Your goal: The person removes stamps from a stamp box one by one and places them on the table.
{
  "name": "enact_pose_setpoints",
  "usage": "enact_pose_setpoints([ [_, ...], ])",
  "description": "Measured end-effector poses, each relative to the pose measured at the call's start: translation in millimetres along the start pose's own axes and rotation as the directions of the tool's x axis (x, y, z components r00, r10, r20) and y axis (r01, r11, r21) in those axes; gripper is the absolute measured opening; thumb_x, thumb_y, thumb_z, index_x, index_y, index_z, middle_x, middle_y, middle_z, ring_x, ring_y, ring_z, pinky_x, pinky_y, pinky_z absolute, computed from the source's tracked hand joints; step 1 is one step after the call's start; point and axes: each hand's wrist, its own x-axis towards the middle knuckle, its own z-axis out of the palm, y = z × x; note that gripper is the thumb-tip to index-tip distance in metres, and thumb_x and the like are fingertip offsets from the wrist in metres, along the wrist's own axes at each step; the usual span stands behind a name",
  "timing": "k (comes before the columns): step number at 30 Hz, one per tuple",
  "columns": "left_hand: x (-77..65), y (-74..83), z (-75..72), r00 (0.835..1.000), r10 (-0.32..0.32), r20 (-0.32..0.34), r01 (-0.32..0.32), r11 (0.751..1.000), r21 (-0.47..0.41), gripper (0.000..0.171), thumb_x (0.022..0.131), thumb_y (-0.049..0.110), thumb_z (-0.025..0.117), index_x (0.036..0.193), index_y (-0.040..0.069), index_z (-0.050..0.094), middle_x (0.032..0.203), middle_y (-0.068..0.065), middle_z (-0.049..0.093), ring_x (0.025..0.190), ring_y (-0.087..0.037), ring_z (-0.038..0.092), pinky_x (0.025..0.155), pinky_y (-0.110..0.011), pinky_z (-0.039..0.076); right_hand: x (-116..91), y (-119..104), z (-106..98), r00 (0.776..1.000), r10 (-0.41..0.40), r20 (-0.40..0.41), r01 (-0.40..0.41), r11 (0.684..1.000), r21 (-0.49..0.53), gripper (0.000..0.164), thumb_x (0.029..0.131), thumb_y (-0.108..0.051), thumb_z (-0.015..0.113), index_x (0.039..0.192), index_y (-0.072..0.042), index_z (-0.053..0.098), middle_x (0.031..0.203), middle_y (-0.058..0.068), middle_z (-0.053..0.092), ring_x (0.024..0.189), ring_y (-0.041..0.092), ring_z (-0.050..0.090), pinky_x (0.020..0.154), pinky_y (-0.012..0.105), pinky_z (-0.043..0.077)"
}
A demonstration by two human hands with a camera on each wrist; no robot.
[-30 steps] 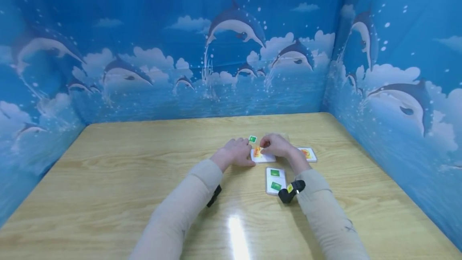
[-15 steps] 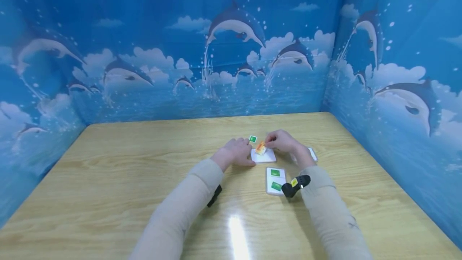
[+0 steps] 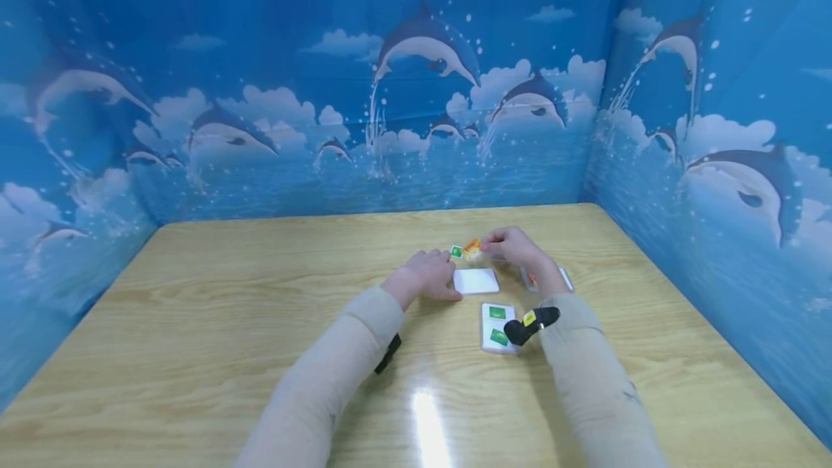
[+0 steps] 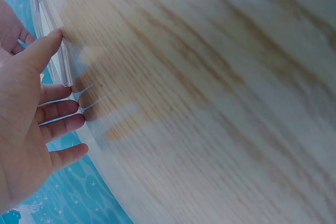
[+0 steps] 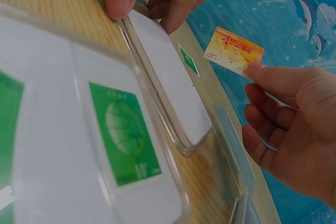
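Pinching an orange stamp [image 5: 231,52] by one corner between thumb and finger of the right hand [image 5: 296,119], up off the table [image 3: 227,331] and past the far edge of the white case [image 5: 170,72]. Thin, flat paper with toothed edges, shading from orange to pale yellow. Holding the white case at its left end with the left hand [image 3: 425,276], thumb at the near corner, fingertips at the far edge. Rectangular, rounded at the corners, plain white on top with a clear rim; beneath it, smooth striped wood.

Nearer than the white case, a second case [image 5: 55,66] of clear plastic over white, bearing green stamps [image 5: 128,135]; partly covered in the head view by a black wrist strap [image 3: 549,316]. To the right of the white case, a third case [image 3: 564,280], mostly hidden behind the right wrist, with a bit of orange showing. Just past the far edge, a loose green stamp [image 5: 189,60] on the table; past the right end, clear plastic [image 5: 233,148], only partly seen. Well beyond the white case, a blue curtain [image 3: 292,92] printed with dolphins.

Compared with a second ago, orange stamp carried from over the white case to beyond it, right hand with it; left hand in the same place.
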Motion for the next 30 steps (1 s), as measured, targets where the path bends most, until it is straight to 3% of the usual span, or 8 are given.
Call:
enact_pose_setpoints([
  [4,0.1,-0.3,-0.2,1.0,-0.012,0.009,0.012,1.0,-0.008,0.06,0.087,0.057,0.051,0.125,0.011,0.055,0.14,-0.01,0.04,0.127,-0.025,0.038,0.104,-0.042,0.029,6,-3,1,0.997,0.06,-0.042,-0.056,0.995,0.085,0.021,0.093,-0.023,0.056,0.107,-0.008,0.062,0.111,0.009,0.056,0.102,0.024,0.048,0.089,0.04,0.039],
  [8,0.4,-0.3,-0.1,1.0,-0.017,0.008,0.017,1.0,-0.002,0.061,0.087,0.058,0.051,0.126,0.011,0.055,0.14,-0.01,0.04,0.127,-0.025,0.038,0.104,-0.042,0.029,12,-4,2,0.996,0.056,-0.067,-0.046,0.989,0.139,0.02,0.091,-0.02,0.058,0.105,-0.005,0.061,0.107,0.01,0.057,0.099,0.024,0.049,0.086,0.037,0.039],
  [12,0.6,0.3,0.1,1.0,-0.014,0.003,0.014,1.0,0.013,0.062,0.087,0.058,0.051,0.128,0.011,0.054,0.139,-0.01,0.041,0.125,-0.025,0.039,0.102,-0.042,0.031,17,-4,4,0.995,0.04,-0.092,-0.026,0.988,0.153,0.022,0.091,-0.019,0.059,0.106,-0.003,0.06,0.106,0.012,0.057,0.096,0.025,0.05,0.083,0.036,0.04],
  [22,0.8,0.2,0.2,1.0,-0.024,0.004,0.024,1.0,0.013,0.061,0.087,0.058,0.05,0.127,0.012,0.054,0.14,-0.009,0.04,0.126,-0.024,0.038,0.103,-0.042,0.03,34,-11,14,0.98,0.113,-0.161,-0.081,0.978,0.194,0.02,0.089,-0.018,0.059,0.102,-0.003,0.061,0.104,0.011,0.056,0.086,0.02,0.048,0.07,0.03,0.042],
  [30,2.1,-0.5,1.6,1.0,-0.003,-0.013,0.004,0.998,0.056,0.057,0.086,0.06,0.05,0.119,0.014,0.058,0.128,-0.006,0.048,0.114,-0.021,0.046,0.096,-0.039,0.038,37,-17,20,0.974,0.144,-0.174,-0.113,0.978,0.175,0.023,0.091,-0.017,0.058,0.106,-0.001,0.061,0.114,0.014,0.055,0.099,0.025,0.048,0.084,0.037,0.04],
])
